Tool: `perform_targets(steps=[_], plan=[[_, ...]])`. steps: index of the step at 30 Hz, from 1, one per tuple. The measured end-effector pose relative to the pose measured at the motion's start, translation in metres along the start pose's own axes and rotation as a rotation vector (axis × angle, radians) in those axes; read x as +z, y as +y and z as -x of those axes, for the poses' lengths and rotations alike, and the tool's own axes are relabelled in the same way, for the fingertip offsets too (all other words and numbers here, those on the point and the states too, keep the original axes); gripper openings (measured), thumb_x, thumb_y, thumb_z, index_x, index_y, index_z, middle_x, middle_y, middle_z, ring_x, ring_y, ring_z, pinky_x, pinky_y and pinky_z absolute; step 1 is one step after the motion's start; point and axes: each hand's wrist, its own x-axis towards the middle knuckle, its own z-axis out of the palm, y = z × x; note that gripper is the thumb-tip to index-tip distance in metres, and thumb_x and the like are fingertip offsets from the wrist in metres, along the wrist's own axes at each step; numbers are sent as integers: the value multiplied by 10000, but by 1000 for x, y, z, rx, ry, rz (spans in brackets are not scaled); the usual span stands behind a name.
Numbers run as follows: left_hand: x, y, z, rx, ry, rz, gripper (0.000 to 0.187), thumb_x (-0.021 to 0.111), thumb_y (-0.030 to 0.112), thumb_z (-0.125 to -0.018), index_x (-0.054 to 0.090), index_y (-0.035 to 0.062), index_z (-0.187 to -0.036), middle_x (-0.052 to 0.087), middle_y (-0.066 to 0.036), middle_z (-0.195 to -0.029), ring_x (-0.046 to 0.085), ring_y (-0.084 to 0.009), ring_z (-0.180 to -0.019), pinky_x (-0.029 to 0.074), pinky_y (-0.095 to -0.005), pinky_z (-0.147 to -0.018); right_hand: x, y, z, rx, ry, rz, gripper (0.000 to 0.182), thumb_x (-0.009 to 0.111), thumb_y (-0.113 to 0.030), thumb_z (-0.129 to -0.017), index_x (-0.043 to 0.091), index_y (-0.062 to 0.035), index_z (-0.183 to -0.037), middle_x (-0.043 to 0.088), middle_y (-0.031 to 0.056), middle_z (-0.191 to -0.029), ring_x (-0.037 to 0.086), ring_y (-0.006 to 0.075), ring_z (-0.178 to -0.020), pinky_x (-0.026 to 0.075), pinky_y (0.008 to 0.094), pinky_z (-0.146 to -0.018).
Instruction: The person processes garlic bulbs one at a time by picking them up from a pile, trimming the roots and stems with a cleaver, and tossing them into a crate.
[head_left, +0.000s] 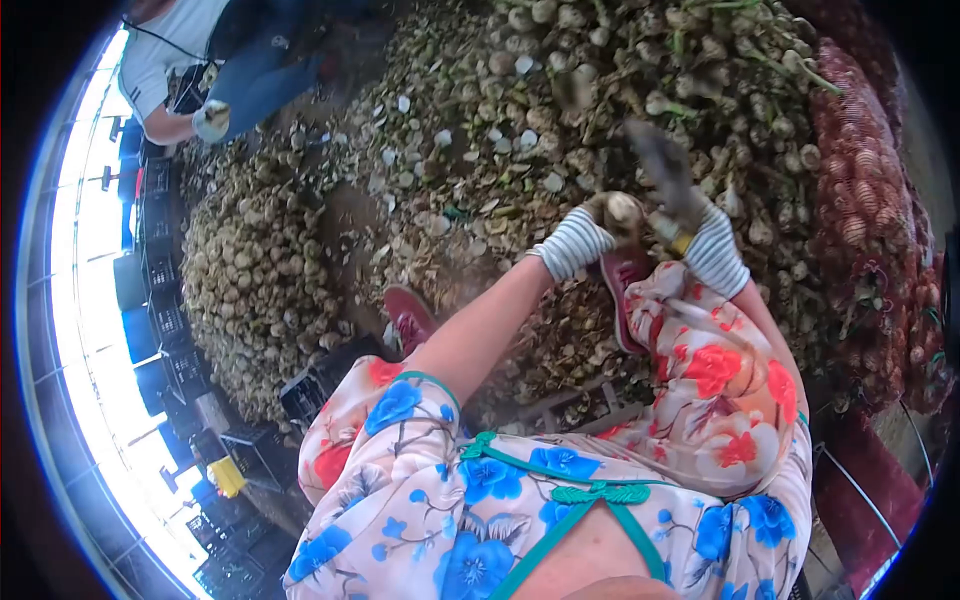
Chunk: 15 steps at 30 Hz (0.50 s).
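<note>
My left hand (590, 230), in a glove with a white striped cuff, is closed around a garlic bulb (624, 208). Close to its right is my right hand (680, 195), gloved the same way and smeared by motion. A small yellow piece (683, 243) shows by the right palm; whether it belongs to a held tool, I cannot make out. The right fingers are too blurred to read. Beyond both hands lies a large heap of garlic with stalks (740, 110).
Trimmed garlic bulbs form a pile (260, 270) at left. Cut stalks and skins (450, 230) litter the ground. Red mesh sacks of garlic (860, 190) stand at right. Another person's gloved hand (211, 120) is at upper left. Dark crates (160, 270) line the left side.
</note>
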Motion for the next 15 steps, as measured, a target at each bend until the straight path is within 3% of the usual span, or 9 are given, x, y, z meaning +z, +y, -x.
perform_targets(steps=[1,2,3,4,5,6,8,10,15], plan=[[17,45,29,154,115,-252,441,648,32,-679,444,55,-1069,548,-82,-1024,534,-154,-915,448,-304,-817,-4,9,-4,-116,22,125,202,643,-63,-723,530,-8,-881,586,56,-790,495,61,-703,441,222,-642],[10,46,33,95,107,-151,510,654,-3,-666,406,59,-1107,541,-81,-1037,527,-163,-943,440,-290,-835,-4,16,-6,-231,39,249,191,642,-71,-724,534,-9,-868,587,61,-759,488,58,-668,439,219,-619],[2,42,30,141,136,-346,497,645,-2,-677,406,58,-1108,540,-89,-1038,527,-172,-947,442,-293,-832,0,12,-5,-239,-30,441,190,645,-77,-708,541,-20,-856,588,103,-761,536,92,-654,444,237,-603],[-4,34,28,181,160,-542,483,636,-2,-688,406,57,-1109,539,-97,-1038,527,-182,-950,443,-297,-830,4,3,-3,-352,-90,632,215,636,-72,-658,546,-32,-849,577,127,-752,580,200,-652,453,286,-590],[-6,24,29,170,170,-538,483,636,-2,-688,406,57,-1109,539,-97,-1038,527,-182,-950,443,-297,-830,8,0,-6,-424,-124,726,231,626,-72,-628,549,-39,-843,574,127,-746,570,250,-657,453,312,-584],[-8,14,27,311,146,-466,439,595,54,-737,394,62,-1127,535,-106,-1044,530,-194,-943,437,-309,-840,10,-1,-10,-498,-154,819,249,617,-71,-597,552,-45,-837,571,128,-740,560,300,-663,453,338,-577],[-10,9,30,438,122,-391,400,553,110,-786,382,67,-1145,530,-115,-1050,533,-206,-936,431,-320,-851,11,2,-14,-509,-166,792,260,608,-79,-590,551,-51,-842,565,125,-732,553,308,-660,448,349,-568],[3,29,33,92,132,262,369,423,250,-861,348,86,-1183,511,-133,-1075,537,-226,-919,418,-345,-867,10,6,-15,-518,-172,775,270,599,-86,-583,549,-57,-847,559,122,-725,546,317,-658,443,359,-559],[9,23,29,-63,79,843,294,442,223,-839,436,63,-1086,532,-116,-982,534,-220,-900,428,-368,-830,6,29,-20,-546,-102,836,249,573,-118,-658,532,-69,-899,563,146,-738,548,323,-672,434,378,-563]])
